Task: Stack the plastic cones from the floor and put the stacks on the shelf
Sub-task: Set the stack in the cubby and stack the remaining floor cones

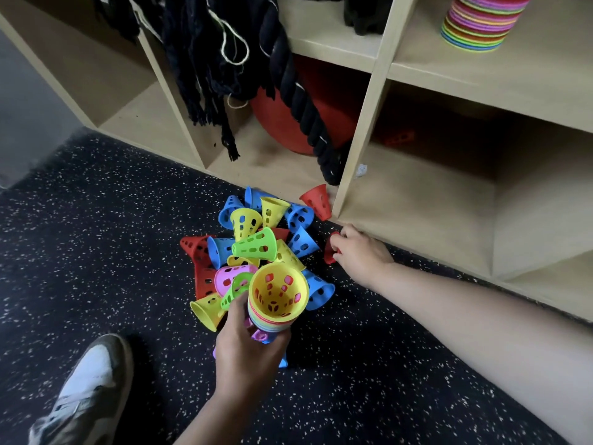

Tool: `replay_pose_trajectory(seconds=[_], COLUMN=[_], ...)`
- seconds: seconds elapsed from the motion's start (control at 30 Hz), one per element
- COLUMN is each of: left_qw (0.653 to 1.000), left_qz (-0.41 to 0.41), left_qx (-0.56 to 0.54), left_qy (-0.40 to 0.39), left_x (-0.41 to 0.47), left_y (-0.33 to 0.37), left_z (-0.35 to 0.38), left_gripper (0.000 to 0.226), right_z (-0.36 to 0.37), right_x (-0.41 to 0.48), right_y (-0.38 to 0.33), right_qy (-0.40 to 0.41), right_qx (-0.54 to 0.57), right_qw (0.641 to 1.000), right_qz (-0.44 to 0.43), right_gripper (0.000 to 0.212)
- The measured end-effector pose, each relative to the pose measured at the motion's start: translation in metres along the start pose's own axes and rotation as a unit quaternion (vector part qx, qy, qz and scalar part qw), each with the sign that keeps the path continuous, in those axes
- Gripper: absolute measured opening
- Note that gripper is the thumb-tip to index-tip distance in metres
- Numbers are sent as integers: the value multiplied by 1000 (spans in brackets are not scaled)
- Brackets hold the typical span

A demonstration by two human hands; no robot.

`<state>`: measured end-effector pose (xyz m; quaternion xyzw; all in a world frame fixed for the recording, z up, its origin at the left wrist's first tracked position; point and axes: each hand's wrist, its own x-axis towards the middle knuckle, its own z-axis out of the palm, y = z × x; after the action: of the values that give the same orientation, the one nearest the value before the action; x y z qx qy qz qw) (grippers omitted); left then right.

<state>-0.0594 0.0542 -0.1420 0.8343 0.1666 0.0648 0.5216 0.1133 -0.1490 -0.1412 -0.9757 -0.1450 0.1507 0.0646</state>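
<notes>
Head view: gathering cones, one more for the stack

Head view shows the left hand [247, 351] wrapped around a stack of cones [276, 297], yellow one on top, mouth up, held above the loose pile [256, 239] on the floor [96, 236]. The right hand [359, 252] is closed on a red cone [330, 252] lying just beside the shelf [359, 149] edge. The stacking step appears under way; next, the red cone likely needs lifting and nesting into the yellow mouth. A finished stack [481, 24] already stands on the shelf.
</notes>
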Motion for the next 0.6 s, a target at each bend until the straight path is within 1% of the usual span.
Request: replay_pose_trajectory(seconds=[0.1,0.2,0.3,0.43,0.6], left_qw=[1000,999,999,999,998], left_qz=[17,34,40,37,40], left_qx=[14,29,27,29,23], left_qy=[-16,-22,-17,-24,-48], left_x=[2,1,0,0,4], left_y=[3,4,7,2,-9], left_z=[0,-2,-6,-9,-12], left_gripper=[67,67,70,73,69], right_z=[-4,-10,-12,-5,0], right_x=[-14,-24,-29,-33,-41], right_y=[12,25,31,21,15], right_qy=[33,45,32,-9,-12], right_qx=[16,27,27,-7,-9], right_qw=[999,998,999,1000,1000], right_qz=[-14,-24,-8,5,8], right_gripper=[14,15,18,26,28])
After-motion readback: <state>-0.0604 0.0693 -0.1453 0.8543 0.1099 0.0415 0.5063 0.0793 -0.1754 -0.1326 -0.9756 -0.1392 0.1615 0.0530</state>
